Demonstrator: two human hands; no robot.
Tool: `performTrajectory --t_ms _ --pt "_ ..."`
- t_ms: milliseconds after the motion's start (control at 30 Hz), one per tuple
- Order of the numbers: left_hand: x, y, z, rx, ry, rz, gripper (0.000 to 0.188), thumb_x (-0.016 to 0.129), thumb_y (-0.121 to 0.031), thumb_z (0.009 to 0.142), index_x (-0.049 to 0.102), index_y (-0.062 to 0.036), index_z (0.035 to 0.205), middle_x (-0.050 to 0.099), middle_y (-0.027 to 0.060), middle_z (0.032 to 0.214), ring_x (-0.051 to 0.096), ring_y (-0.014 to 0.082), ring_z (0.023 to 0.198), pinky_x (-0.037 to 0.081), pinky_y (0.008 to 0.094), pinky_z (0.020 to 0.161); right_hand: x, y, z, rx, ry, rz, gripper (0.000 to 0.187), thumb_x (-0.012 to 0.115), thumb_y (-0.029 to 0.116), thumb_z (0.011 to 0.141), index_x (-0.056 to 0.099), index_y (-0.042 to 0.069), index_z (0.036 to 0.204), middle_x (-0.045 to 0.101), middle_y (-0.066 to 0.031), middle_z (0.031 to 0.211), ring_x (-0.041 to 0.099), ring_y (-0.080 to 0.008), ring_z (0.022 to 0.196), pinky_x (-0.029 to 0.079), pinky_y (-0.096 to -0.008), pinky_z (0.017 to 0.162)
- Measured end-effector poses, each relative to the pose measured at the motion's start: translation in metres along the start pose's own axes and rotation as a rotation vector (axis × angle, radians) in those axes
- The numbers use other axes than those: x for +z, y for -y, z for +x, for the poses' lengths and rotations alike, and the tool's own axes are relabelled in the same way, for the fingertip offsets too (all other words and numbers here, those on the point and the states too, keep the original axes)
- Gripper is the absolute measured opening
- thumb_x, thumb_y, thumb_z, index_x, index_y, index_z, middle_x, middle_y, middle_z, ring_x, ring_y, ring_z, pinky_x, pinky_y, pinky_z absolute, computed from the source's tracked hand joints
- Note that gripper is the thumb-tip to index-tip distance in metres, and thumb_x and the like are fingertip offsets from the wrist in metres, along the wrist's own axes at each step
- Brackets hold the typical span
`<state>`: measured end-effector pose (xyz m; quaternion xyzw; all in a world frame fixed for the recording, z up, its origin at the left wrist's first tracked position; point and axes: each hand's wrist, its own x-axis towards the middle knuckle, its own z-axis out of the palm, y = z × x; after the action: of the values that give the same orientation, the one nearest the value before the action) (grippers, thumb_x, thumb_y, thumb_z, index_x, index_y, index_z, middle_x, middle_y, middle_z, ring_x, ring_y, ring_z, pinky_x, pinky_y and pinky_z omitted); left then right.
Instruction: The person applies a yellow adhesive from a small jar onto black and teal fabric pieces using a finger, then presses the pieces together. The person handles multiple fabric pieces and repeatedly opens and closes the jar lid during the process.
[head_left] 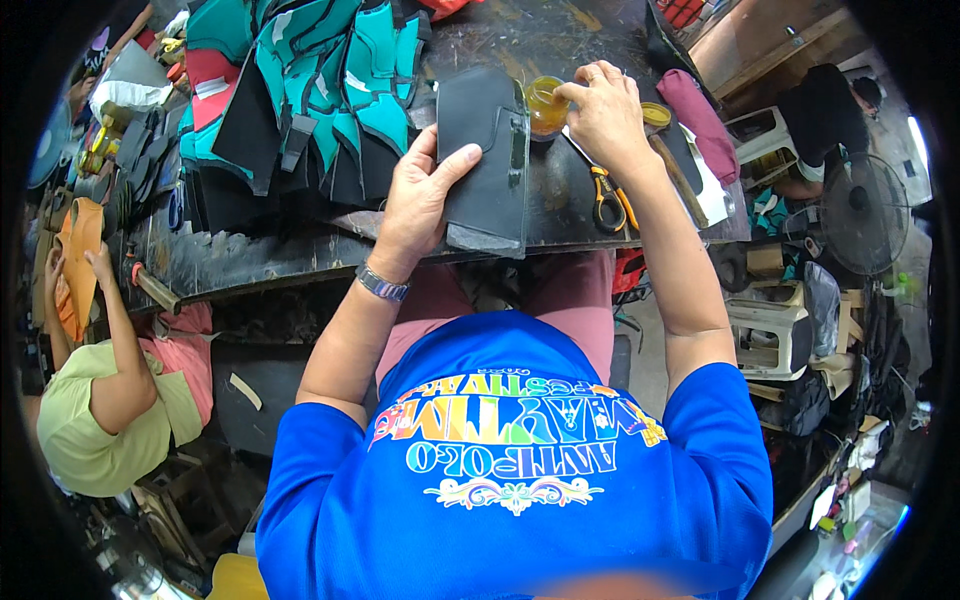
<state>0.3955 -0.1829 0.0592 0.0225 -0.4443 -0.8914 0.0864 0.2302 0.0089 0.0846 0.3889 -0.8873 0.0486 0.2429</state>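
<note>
The black panel [475, 200] sits upright in front of you, at the table's near edge, with a darker, shiny strip down its right side. Judging by its look, it is light, thin and bendable rather than fragile; that strip may be slick or tacky, so the plain left edge is your safer hold. Your left hand [415, 195] is clamped there, thumb across the face. Just right of the panel stands a jar [546, 108] of amber contents. Your right hand [607, 112] is over its rim, fingers bent; whether they pinch anything is too small to tell. Below that hand lie orange-handled scissors [608, 203]. Teal-and-black cut pieces [375, 65] heap up left on the dark table [290, 262].
</note>
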Motion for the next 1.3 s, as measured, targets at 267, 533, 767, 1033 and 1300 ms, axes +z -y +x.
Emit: performTrajectory --t_ms 267,533,767,1033,1300 --pt "0.001 0.018 0.004 0.139 -0.004 0.097 0.04 0.051 -0.01 0.103 0.04 -0.0019 0.14 0.055 0.0088 0.131 0.055 0.0132 0.116 0.048 0.0291 0.099 -0.023 0.014 -0.006 0.026 -0.163 0.235 0.024 0.06 0.002 0.078 0.076 0.012 0.094 0.063 -0.0089 0.106 0.055 -0.0278 0.111 0.042 -0.0414 0.097" --pt "0.005 0.021 0.007 0.148 0.008 0.108 0.041 0.049 -0.008 0.103 0.038 -0.0022 0.142 0.056 0.0104 0.13 0.059 0.015 0.114 0.052 0.0299 0.095 -0.044 0.067 -0.063 0.142 -0.101 0.805 0.043 0.057 -0.012 0.077 0.075 0.009 0.11 0.058 -0.0091 0.12 0.056 -0.0238 0.109 0.045 -0.0341 0.096" --pt "0.009 0.02 0.009 0.128 -0.034 0.06 0.032 0.049 -0.008 0.103 0.042 -0.002 0.133 0.06 0.0089 0.12 0.061 0.0125 0.103 0.055 0.0276 0.087 -0.041 0.07 -0.079 -0.119 -0.347 0.393 0.045 0.069 -0.007 0.065 0.077 0.014 0.103 0.06 -0.0111 0.116 0.054 -0.0292 0.106 0.045 -0.0394 0.093" --pt "0.011 0.018 0.009 0.186 -0.016 0.163 0.031 0.05 -0.008 0.102 0.044 -0.0015 0.132 0.059 0.0095 0.121 0.061 0.0129 0.105 0.055 0.0275 0.088 -0.029 0.056 -0.063 -0.095 -0.319 0.406 0.06 0.064 -0.007 0.066 0.075 0.026 0.114 0.056 -0.0083 0.13 0.052 -0.0284 0.113 0.042 -0.0397 0.097" --pt "0.013 0.019 0.005 0.165 -0.027 0.11 0.032 0.049 -0.007 0.102 0.043 -0.0011 0.133 0.06 0.0111 0.121 0.062 0.0138 0.105 0.055 0.0281 0.088 -0.025 0.06 -0.073 -0.073 -0.234 0.684 0.063 0.061 -0.009 0.065 0.075 0.027 0.115 0.059 -0.009 0.127 0.052 -0.0276 0.117 0.037 -0.04 0.103"
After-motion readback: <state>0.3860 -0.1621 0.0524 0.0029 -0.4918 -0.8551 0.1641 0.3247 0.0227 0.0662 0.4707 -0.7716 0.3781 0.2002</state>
